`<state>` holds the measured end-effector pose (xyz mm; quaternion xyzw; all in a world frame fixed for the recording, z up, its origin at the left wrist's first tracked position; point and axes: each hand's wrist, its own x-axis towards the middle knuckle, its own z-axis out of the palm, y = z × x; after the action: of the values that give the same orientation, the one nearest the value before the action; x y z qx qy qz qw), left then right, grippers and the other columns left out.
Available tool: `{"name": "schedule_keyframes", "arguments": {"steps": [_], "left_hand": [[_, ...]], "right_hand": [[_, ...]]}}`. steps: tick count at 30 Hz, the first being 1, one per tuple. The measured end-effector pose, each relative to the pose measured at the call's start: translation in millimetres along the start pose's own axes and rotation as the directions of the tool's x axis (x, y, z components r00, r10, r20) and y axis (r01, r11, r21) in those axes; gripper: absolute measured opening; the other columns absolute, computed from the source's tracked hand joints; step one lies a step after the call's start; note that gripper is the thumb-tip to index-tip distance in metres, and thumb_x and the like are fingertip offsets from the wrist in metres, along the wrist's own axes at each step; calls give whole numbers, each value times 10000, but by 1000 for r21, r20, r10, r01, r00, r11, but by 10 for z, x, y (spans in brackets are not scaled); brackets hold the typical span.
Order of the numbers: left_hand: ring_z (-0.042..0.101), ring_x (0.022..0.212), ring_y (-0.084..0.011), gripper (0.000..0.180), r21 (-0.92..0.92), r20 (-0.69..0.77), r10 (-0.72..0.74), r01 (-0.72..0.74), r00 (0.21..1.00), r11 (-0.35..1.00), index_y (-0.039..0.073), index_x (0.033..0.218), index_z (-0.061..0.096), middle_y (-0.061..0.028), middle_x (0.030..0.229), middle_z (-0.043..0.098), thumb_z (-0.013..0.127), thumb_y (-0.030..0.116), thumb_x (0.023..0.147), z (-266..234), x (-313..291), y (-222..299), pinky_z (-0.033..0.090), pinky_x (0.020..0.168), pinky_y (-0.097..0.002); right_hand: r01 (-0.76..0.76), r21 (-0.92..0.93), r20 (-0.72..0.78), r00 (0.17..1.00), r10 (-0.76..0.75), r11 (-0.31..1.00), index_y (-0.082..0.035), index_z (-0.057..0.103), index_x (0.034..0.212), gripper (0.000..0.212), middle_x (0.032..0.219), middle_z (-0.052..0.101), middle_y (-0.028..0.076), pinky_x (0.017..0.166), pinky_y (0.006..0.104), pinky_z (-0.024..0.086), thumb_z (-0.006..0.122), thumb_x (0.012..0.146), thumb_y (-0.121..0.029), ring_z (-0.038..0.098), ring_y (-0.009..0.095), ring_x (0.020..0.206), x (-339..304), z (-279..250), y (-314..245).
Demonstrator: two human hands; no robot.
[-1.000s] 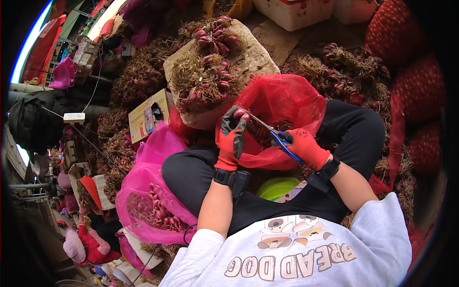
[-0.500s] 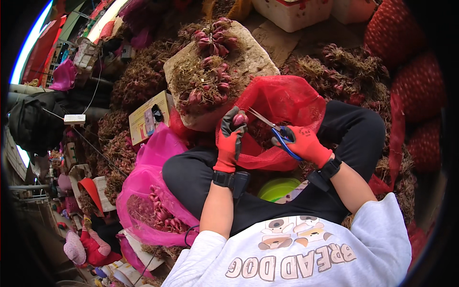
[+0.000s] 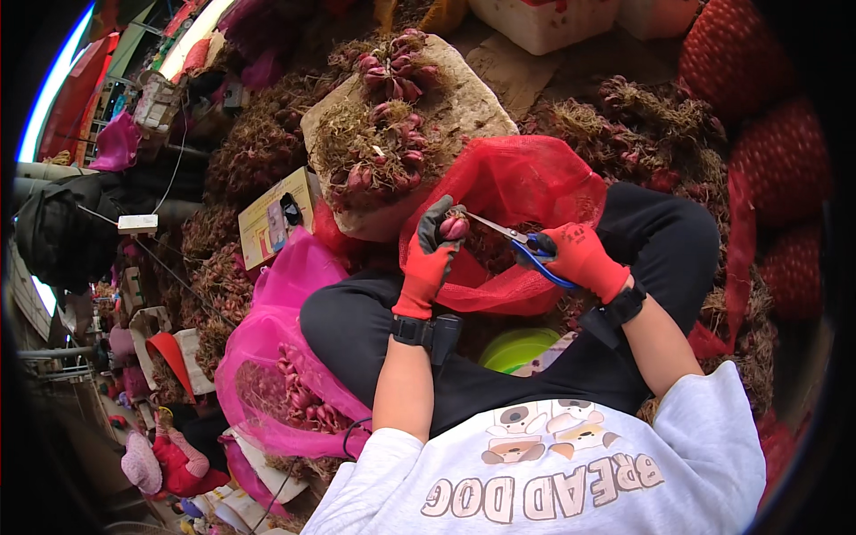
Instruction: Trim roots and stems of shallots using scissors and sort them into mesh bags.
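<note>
My left hand (image 3: 426,266), in a red glove with dark grey fingers, is closed around a reddish-purple shallot (image 3: 454,227). My right hand (image 3: 578,259), gloved the same way, grips blue-handled scissors (image 3: 540,258). The blades point left, their tips touching or just beside the shallot's top; I cannot tell which. Both hands are over the opening of a red mesh bag (image 3: 535,165) lying between my legs. Beyond it, bunches of shallots with dry roots (image 3: 374,152) lie on a pale block (image 3: 468,85).
A pink mesh bag (image 3: 294,276) holding shallots lies by my left knee, near a cardboard box (image 3: 272,218) with a phone on it. A green bowl (image 3: 517,349) is below my hands. Shallot heaps (image 3: 637,134) and full red sacks (image 3: 776,160) stand at right. Another person (image 3: 174,459) is far left.
The scissor blades have come closer together, and their tips have reached the shallot's top. My left hand has tilted the shallot slightly, and my right hand has shifted a little right.
</note>
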<state>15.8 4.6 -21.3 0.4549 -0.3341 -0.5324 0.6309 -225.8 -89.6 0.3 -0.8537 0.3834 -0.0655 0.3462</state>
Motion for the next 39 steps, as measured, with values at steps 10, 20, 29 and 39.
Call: {"name": "schedule_keyframes", "arguments": {"steps": [10, 20, 29, 39], "left_hand": [[547, 1068, -169, 616, -99, 124, -71, 83, 990, 992, 14, 1350, 373, -133, 1252, 521, 604, 44, 780, -6, -10, 155, 479, 882, -276], [555, 1030, -176, 635, -78, 177, -128, 144, 976, 987, 11, 1354, 371, -116, 1241, 515, 600, 28, 762, 69, -33, 173, 470, 899, -306], [506, 1099, -220, 566, 793, 348, 230, -417, 909, 445, 44, 1208, 508, -103, 1177, 492, 556, -95, 661, 277, -9, 42, 457, 901, -291], [549, 791, -61, 445, 198, -161, -180, 211, 970, 957, 72, 1201, 540, 0, 1071, 561, 498, -88, 788, 377, -134, -41, 446, 599, -186]], "right_hand": [[161, 105, -72, 985, -154, 981, -140, 643, 907, 340, 807, 650, 99, 661, 384, 484, 682, 720, -421, 626, 303, 766, -49, -184, -131], [113, -59, -26, 993, -114, 992, -123, 652, 879, 313, 726, 635, 98, 639, 388, 476, 696, 722, -390, 626, 292, 716, -83, -188, -21], [-337, 927, 337, 941, 30, 162, -34, 618, 967, 246, 701, 604, 43, 493, 225, 432, 655, 845, -244, 564, 107, 563, 173, 242, -131], [-88, 988, 85, 996, 32, 129, -16, 594, 1010, 243, 738, 606, 45, 507, 249, 461, 673, 822, -147, 554, 102, 553, 298, 329, -334]]}}
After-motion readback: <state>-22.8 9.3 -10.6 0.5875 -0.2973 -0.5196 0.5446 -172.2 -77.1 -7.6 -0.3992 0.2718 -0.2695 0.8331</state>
